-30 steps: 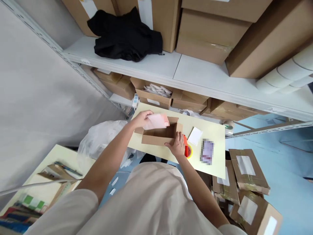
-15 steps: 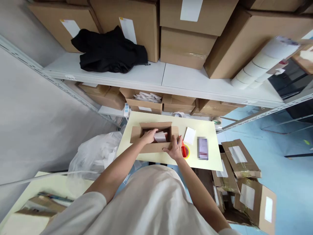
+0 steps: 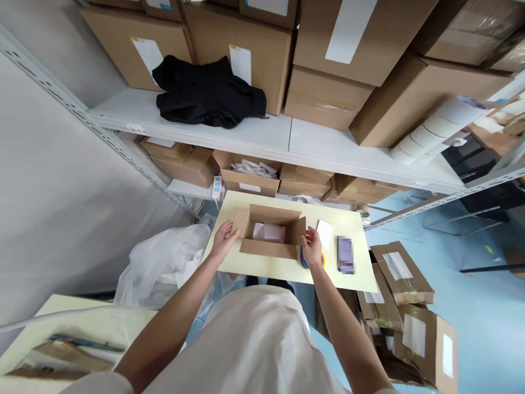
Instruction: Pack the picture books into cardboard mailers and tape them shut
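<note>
An open cardboard box (image 3: 268, 250) stands on the pale yellow table, its flaps spread. White and pinkish flat packets (image 3: 268, 232) lie on the bottom of it. My left hand (image 3: 223, 241) is just outside the box's left flap, fingers apart and holding nothing; whether a fingertip touches the flap I cannot tell. At the right flap is my right hand (image 3: 312, 249), thumb and fingers apart. Beneath this hand sits a tape dispenser with a yellow-rimmed roll (image 3: 324, 259), mostly covered; some red shows between the fingers.
Right of the box lie a white card (image 3: 325, 233) and a pixelated purple item (image 3: 345, 255). A shelf (image 3: 320, 148) with cartons and a black garment (image 3: 209, 93) rises behind the table. Plastic bags (image 3: 159, 262) lie left; flattened cartons (image 3: 410, 279) are piled right.
My left hand has come out of the box and moved left past its flap. The packets lie flat inside. My right hand has shifted over the tape dispenser, and the view has tilted slightly.
</note>
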`<control>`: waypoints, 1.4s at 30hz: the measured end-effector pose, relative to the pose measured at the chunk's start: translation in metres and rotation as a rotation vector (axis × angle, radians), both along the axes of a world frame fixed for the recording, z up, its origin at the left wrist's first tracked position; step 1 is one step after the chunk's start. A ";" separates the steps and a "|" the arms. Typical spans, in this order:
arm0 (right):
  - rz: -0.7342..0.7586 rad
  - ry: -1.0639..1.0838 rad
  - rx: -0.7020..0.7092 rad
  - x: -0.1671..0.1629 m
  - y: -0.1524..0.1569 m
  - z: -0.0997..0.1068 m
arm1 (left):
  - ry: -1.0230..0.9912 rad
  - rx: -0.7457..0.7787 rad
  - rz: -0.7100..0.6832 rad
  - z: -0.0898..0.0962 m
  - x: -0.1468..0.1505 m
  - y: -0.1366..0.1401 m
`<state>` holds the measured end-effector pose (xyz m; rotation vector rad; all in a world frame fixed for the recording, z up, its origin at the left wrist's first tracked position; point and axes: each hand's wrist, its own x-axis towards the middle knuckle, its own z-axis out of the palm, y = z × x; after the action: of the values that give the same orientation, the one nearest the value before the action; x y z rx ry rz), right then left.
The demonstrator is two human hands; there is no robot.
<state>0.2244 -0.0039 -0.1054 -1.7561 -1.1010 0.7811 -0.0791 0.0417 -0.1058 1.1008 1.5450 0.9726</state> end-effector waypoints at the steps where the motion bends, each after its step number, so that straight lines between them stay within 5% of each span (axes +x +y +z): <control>1: 0.038 -0.028 0.001 -0.003 -0.003 0.002 | -0.014 0.020 -0.023 -0.004 -0.001 0.000; 4: 0.147 -0.134 0.005 -0.007 -0.011 0.005 | 0.007 0.086 -0.134 -0.006 -0.001 -0.005; 7: 0.307 -0.237 -0.029 -0.006 -0.018 0.008 | 0.107 0.217 -0.413 0.000 -0.003 -0.010; 12: 0.708 -0.467 -0.172 0.008 -0.025 0.011 | 0.621 0.452 -0.931 0.009 -0.013 -0.006; 15: 0.850 -0.596 -0.260 0.016 -0.024 0.014 | 0.772 0.496 -1.038 0.005 -0.019 0.002; 21: 0.757 -0.454 -0.238 0.019 -0.007 0.015 | 0.537 0.519 -0.875 -0.010 -0.013 0.021; 29: 0.237 -0.425 -0.219 0.004 0.015 0.007 | 0.346 0.295 -0.322 -0.024 0.017 0.035; 38: 0.582 -0.744 -0.211 0.004 0.058 0.035 | 0.277 -0.063 -0.129 -0.032 0.024 0.040; 42: 0.649 -0.841 -0.208 0.002 0.039 0.025 | 0.403 -0.016 -0.173 -0.025 0.020 0.035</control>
<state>0.2261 0.0353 -0.0800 -1.9669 -2.2953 0.5167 -0.0593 0.0769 -0.1304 1.4565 1.7346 0.6450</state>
